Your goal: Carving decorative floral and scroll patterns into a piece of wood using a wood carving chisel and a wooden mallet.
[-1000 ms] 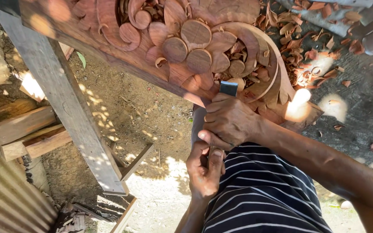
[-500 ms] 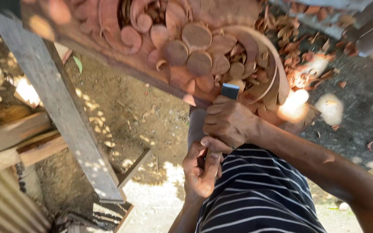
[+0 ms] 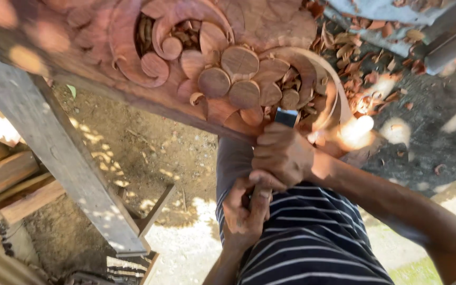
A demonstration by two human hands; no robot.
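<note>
Both hands, right hand [image 3: 282, 154] above left hand [image 3: 245, 210], are clenched around a chisel [image 3: 285, 117] pointed up into the carved wood panel [image 3: 228, 63].

Reddish-brown carving [image 3: 228, 68], navy-striped shirt [image 3: 312, 237]

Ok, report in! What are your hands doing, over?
Both hands, left and right, shut on chisel. Blade at carved wood panel. Wood chips scattered around.
</note>
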